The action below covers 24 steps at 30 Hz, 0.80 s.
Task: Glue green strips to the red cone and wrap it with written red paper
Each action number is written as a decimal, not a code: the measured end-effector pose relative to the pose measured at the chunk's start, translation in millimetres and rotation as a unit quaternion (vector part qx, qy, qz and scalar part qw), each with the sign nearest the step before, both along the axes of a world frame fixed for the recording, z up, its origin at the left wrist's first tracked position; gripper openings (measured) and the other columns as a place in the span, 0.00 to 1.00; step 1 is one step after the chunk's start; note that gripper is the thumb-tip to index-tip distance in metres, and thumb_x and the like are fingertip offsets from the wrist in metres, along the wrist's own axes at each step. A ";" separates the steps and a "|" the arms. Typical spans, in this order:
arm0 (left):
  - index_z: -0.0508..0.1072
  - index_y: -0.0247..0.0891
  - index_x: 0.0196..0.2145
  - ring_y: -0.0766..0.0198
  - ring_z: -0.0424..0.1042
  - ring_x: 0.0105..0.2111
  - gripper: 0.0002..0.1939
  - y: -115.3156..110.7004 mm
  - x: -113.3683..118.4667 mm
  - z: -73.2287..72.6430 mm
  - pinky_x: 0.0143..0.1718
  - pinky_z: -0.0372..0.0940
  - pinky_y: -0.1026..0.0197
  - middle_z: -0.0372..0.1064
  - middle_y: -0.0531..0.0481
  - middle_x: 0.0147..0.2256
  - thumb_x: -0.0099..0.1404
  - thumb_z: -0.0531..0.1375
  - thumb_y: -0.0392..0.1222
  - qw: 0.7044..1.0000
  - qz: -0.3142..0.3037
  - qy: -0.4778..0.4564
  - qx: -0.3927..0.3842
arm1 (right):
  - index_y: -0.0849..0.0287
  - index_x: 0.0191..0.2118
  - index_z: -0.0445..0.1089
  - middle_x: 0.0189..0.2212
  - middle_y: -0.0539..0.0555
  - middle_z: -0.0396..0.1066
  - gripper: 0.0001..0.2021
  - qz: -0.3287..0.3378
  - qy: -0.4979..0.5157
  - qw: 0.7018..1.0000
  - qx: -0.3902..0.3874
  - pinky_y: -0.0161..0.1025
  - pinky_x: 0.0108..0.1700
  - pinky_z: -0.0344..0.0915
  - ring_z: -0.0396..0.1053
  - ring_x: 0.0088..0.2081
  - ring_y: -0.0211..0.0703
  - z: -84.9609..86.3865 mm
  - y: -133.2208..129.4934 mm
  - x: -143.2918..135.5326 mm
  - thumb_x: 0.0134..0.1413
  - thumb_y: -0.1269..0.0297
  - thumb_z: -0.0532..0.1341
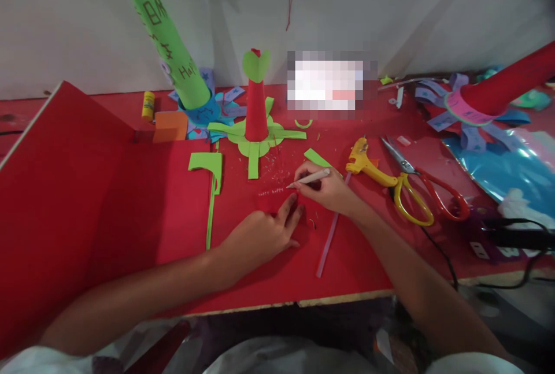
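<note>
Our right hand point(329, 189) grips the pen point(314, 177) between thumb and fingers, its tip just at the right end of the pale writing point(271, 192). The pen's long axis runs from that tip rightward and slightly toward the desk's far edge. The right hand is the one that meets the writing; our left hand point(255, 238) lies on its near side, fingers extended and pressed down on the red surface, gripping nothing that we can see. Whether a separate red sheet lies under them we cannot tell. Beyond the writing, toward the desk's point(277, 290) far edge, the red cone point(256, 111) stands on its green base point(238, 138). The glue gun point(366, 166) and scissors point(407, 171) lie to the right, green scraps point(206, 161) to the left, and a pale wall point(243, 15) rises behind.
</note>
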State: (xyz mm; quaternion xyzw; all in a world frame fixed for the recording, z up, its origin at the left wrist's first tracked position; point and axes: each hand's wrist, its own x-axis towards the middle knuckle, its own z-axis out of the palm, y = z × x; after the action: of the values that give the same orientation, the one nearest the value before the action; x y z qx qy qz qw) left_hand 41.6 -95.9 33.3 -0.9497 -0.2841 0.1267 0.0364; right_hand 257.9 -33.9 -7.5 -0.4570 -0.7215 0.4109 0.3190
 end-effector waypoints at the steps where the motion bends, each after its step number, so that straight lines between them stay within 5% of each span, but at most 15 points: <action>1: 0.60 0.34 0.71 0.63 0.77 0.26 0.34 0.0 0.2 0.3 0.24 0.62 0.61 0.58 0.20 0.66 0.76 0.51 0.58 1.000 -0.001 0.001 -0.001 | 0.55 0.37 0.69 0.29 0.48 0.70 0.06 -0.001 -0.005 1.000 0.003 0.36 0.31 0.60 0.65 0.29 0.38 -0.4 0.1 0.1 0.62 0.59 0.63; 24: 0.59 0.34 0.71 0.62 0.77 0.26 0.35 -1.0 1.5 2.4 0.23 0.62 0.60 0.55 0.20 0.68 0.76 0.51 0.58 1.000 0.005 0.007 -0.011 | 0.55 0.35 0.68 0.27 0.47 0.69 0.04 -0.017 -0.022 0.999 0.020 0.36 0.31 0.59 0.64 0.28 0.38 -0.6 0.7 0.7 0.59 0.63 0.63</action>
State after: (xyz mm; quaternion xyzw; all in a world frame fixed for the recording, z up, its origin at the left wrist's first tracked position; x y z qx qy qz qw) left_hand 43.1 -97.0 35.7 -0.9476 -0.2872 0.1372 0.0272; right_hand 258.6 -33.2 -8.1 -0.4712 -0.7287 0.3809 0.3192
